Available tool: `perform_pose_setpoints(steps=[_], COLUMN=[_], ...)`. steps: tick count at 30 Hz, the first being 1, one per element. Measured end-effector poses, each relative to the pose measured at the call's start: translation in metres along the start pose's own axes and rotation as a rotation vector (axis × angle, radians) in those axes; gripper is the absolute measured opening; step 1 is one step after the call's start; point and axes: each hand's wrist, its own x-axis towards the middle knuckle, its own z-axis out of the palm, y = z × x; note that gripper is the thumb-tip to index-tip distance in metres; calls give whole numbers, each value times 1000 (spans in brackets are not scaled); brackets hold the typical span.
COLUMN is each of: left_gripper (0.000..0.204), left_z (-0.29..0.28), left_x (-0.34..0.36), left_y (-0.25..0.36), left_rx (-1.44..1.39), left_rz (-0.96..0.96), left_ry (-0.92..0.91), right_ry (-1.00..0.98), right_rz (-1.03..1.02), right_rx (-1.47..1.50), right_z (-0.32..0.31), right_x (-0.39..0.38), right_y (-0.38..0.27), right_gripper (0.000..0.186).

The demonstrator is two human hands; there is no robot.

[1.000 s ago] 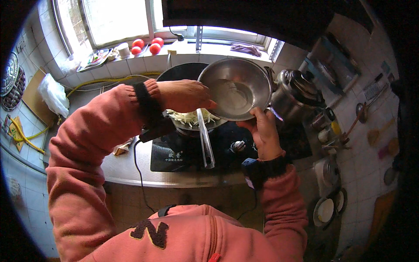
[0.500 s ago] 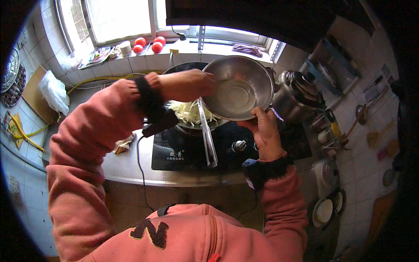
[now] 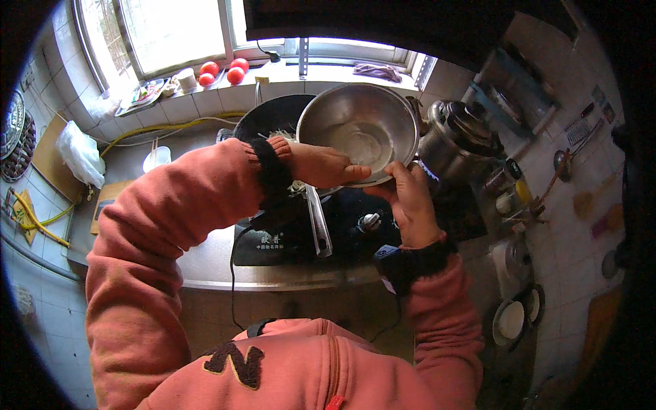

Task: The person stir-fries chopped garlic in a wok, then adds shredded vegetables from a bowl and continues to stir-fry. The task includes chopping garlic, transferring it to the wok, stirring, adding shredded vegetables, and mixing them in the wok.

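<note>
A wide metal bowl [image 3: 328,116] is tilted over the right side of a dark wok [image 3: 266,121], its inside facing me. My right hand [image 3: 410,198] is closed on the bowl's near right rim. Lying along the near rim, my left hand [image 3: 328,166] has its fingertips at the bowl's edge, close to my right hand; some of its fingers are hidden. Pale shredded vegetable [image 3: 281,134] shows in the wok, mostly covered by my left forearm and the bowl. A long metal handle [image 3: 318,222] slants from the wok toward me.
The wok is on a black cooktop [image 3: 273,246]. To its right stands a lidded metal pot [image 3: 454,133]. Tomatoes [image 3: 236,74] sit on the windowsill. At left are a white bowl [image 3: 157,158] with chopsticks, a cutting board [image 3: 109,198] and a plastic bag [image 3: 80,154].
My left hand has moved from the bowl's left side, down and right along the near rim toward my right hand. The bowl has shifted slightly left in view.
</note>
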Motion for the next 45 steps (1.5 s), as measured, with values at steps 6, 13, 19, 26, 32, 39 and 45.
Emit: perform_pose_setpoints(steps=[6, 13, 19, 26, 32, 39, 45], left_gripper=[75, 56, 48, 39, 36, 34, 47], left_z=[-7, -14, -20, -18, -27, -12, -4], left_x=[-17, -52, -80, -86, -46, -3, -11], left_y=[0, -16, -57, -62, -42, -32, -19], left_rx=[46, -12, 131, 135, 329, 589, 254], left_rz=[-94, 107, 13, 67, 343, 443, 179], left_ry=[-35, 206, 324, 529, 418, 222, 64], right_ry=[-5, 41, 40, 57, 15, 45, 46], right_rz=[-2, -19, -29, -47, -17, -41, -70], right_rx=[3, 17, 49, 22, 29, 49, 42], right_z=[-4, -5, -2, -1, 3, 9, 9], right_x=[13, 28, 30, 23, 15, 7, 5], right_y=[8, 15, 19, 15, 16, 14, 10], right_gripper=[27, 27, 25, 26, 32, 31, 27])
